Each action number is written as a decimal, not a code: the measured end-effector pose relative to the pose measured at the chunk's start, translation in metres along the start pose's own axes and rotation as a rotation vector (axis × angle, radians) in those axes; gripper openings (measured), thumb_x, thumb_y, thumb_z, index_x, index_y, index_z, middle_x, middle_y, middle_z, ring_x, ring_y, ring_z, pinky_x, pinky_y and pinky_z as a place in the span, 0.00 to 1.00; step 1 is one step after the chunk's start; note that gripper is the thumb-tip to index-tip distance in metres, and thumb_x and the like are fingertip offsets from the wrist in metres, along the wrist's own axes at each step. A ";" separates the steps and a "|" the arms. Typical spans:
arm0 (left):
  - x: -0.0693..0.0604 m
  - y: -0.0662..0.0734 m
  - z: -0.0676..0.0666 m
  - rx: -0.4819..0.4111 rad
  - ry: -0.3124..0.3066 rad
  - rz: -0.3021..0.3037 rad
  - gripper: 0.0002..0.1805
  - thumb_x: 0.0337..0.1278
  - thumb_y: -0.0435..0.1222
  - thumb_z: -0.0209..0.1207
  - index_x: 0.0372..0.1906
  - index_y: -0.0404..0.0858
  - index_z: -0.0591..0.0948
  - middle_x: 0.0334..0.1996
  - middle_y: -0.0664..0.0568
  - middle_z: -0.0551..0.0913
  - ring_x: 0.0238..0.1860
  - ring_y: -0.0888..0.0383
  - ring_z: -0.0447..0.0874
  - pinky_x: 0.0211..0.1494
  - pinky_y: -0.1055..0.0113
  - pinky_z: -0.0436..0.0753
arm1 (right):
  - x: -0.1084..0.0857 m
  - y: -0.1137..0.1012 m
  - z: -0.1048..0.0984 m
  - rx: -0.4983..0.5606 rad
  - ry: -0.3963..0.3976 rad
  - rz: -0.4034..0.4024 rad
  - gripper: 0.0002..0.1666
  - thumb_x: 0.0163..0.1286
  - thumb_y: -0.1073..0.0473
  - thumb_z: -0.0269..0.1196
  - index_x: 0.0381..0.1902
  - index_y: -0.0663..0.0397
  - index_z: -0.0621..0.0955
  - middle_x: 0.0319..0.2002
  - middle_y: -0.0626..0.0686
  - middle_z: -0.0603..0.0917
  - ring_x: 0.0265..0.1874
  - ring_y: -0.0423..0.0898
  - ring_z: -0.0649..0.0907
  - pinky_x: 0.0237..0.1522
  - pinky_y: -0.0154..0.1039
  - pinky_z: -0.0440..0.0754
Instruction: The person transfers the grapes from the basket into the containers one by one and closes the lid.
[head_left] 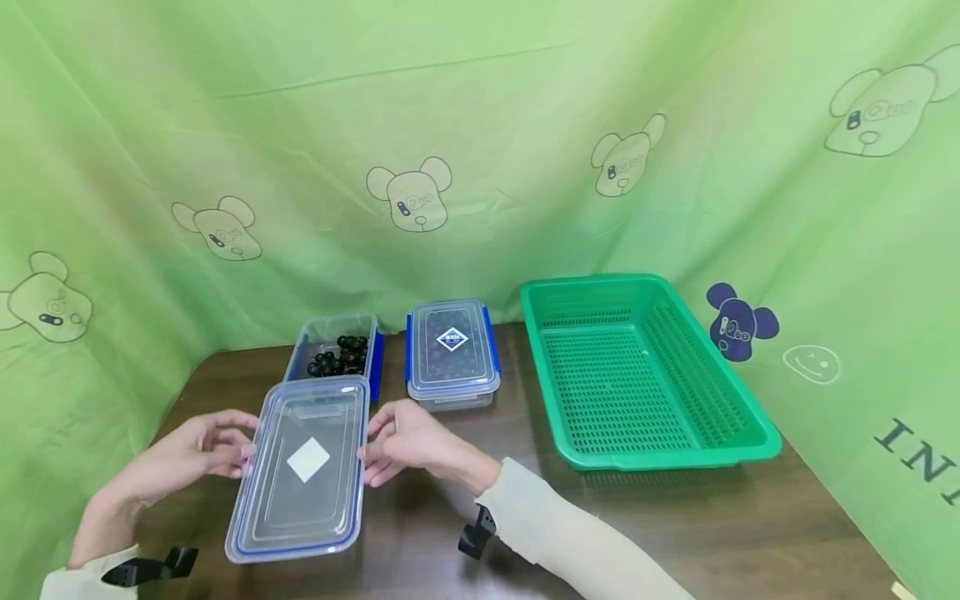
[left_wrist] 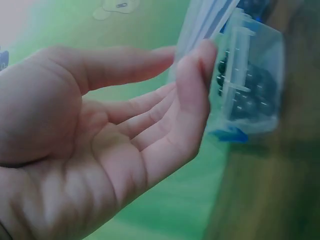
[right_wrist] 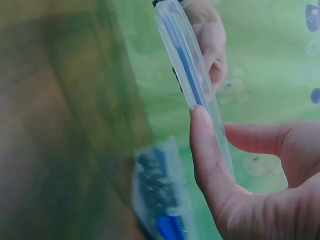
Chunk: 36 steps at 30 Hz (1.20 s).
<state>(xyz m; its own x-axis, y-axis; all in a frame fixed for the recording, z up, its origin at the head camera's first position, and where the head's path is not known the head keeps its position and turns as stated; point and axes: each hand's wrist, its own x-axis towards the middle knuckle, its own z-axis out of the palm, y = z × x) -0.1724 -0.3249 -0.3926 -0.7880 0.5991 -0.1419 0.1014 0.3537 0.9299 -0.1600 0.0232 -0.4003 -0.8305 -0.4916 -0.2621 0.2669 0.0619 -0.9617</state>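
Observation:
A clear plastic lid with a blue seal and a white diamond label is held tilted above the table, in front of an uncovered box. My left hand pinches its left edge between thumb and fingers. On the opposite edge my right hand grips it the same way; the right wrist view shows the lid edge-on between thumb and forefinger. Behind the lid stands the clear container with blue side clips, dark grapes inside. The lid hides its near end in the head view.
A second container, lidded and blue-clipped, stands right of the first. Farther right sits a green perforated basket. A green printed curtain hangs behind and beside the brown wooden table.

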 end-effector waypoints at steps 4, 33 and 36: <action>0.011 0.015 -0.012 0.052 0.112 -0.027 0.30 0.75 0.26 0.54 0.71 0.13 0.58 0.43 0.56 0.88 0.43 0.60 0.90 0.51 0.66 0.91 | 0.014 -0.019 -0.004 0.001 0.058 -0.042 0.15 0.67 0.76 0.67 0.49 0.68 0.76 0.30 0.62 0.88 0.20 0.46 0.87 0.30 0.41 0.92; 0.123 0.010 -0.058 -0.245 0.400 -0.202 0.12 0.79 0.32 0.55 0.46 0.49 0.87 0.34 0.68 0.90 0.39 0.71 0.87 0.45 0.76 0.87 | 0.114 -0.048 -0.047 0.069 0.346 -0.044 0.15 0.70 0.75 0.65 0.53 0.75 0.80 0.31 0.58 0.87 0.19 0.43 0.83 0.26 0.30 0.88; 0.126 0.008 -0.059 -0.272 0.406 -0.202 0.16 0.79 0.31 0.54 0.40 0.53 0.87 0.34 0.67 0.90 0.38 0.70 0.88 0.44 0.76 0.87 | 0.118 -0.048 -0.049 0.064 0.340 -0.034 0.14 0.69 0.75 0.65 0.51 0.74 0.80 0.28 0.55 0.85 0.20 0.43 0.84 0.27 0.31 0.88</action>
<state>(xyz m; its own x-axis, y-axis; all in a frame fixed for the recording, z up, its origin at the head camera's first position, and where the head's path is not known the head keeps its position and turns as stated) -0.3065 -0.2885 -0.3829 -0.9529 0.1927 -0.2342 -0.1952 0.2014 0.9599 -0.2950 0.0048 -0.3889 -0.9520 -0.1745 -0.2517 0.2572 -0.0098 -0.9663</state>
